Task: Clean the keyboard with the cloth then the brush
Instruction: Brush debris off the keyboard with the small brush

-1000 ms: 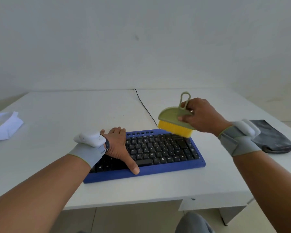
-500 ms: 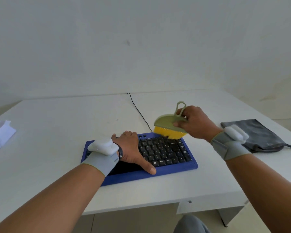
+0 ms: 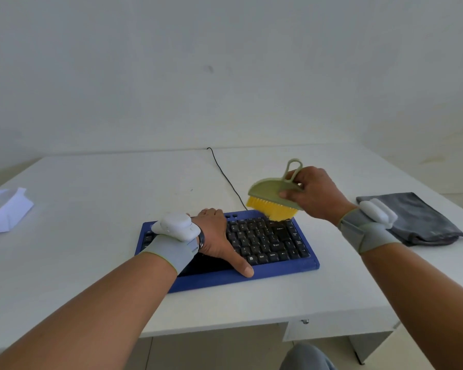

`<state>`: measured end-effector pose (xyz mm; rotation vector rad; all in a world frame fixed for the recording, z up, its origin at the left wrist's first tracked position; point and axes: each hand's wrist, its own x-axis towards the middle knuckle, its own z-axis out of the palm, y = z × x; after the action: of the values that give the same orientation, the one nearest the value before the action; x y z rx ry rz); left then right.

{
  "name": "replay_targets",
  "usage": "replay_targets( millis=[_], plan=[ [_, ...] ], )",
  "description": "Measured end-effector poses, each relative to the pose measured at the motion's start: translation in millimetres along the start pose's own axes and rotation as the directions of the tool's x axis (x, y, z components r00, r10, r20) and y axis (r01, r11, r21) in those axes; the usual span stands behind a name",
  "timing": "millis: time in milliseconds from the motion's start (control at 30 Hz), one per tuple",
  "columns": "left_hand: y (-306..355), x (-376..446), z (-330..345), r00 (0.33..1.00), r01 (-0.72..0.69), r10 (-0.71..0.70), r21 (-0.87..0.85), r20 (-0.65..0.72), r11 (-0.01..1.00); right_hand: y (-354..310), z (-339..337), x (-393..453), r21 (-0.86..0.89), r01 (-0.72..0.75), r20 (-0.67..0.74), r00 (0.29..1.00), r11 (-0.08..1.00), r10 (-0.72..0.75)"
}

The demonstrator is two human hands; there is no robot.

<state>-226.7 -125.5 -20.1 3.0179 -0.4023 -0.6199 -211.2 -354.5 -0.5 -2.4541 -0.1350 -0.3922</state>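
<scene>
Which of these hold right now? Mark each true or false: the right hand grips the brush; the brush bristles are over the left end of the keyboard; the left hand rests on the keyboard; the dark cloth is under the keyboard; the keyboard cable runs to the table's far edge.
1. The right hand grips the brush. True.
2. The bristles are over the left end of the keyboard. False: they are at its far right corner.
3. The left hand rests on the keyboard. True.
4. The dark cloth is under the keyboard. False: it lies apart, on the table to the right.
5. The cable runs to the table's far edge. True.
</scene>
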Motion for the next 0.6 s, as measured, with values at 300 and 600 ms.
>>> replay_targets(
  millis=[300,600],
  plan=[
    [-4.1,0.3,1.7,1.000,0.003,-0.003,0.006,-0.007,1.000,0.7,16.8,-0.4,0.044,-0.026,-0.048,0.998,0.999,0.029],
    [-2.6,-0.6,1.8,1.000,0.003,-0.004,0.052,0.010,0.999,-13.7,20.5,-9.7,0.294,-0.110,0.112,0.990,0.950,0.080]
  ],
)
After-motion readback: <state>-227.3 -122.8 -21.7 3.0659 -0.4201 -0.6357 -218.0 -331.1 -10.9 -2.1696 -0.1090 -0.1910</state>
